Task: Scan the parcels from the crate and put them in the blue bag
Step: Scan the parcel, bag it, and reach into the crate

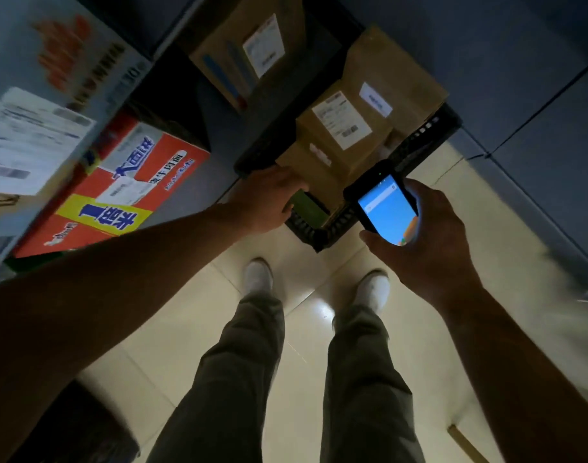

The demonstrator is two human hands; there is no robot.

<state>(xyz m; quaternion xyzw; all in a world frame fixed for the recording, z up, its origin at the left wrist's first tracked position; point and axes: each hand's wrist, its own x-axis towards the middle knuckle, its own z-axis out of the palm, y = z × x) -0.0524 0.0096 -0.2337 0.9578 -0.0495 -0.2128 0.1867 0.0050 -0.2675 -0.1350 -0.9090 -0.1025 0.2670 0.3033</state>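
Observation:
A black slatted crate (419, 138) stands on the floor ahead of my feet, filled with brown cardboard parcels. The nearest parcel (319, 175) carries a white label, and my left hand (269, 198) grips its near left corner inside the crate. A second labelled parcel (349, 128) lies behind it, and a larger one (403, 78) beyond. My right hand (429, 228) holds a black handheld scanner (384, 202) with a lit blue screen, just right of the nearest parcel. No blue bag is in view.
A red and yellow printed carton (119, 192) sits to the left, beside a pale box with a paper label (35, 138). Another brown box (246, 48) lies behind the crate. My shoes (373, 289) stand on shiny cream tiles. Dark cabinet fronts (536, 128) run along the right.

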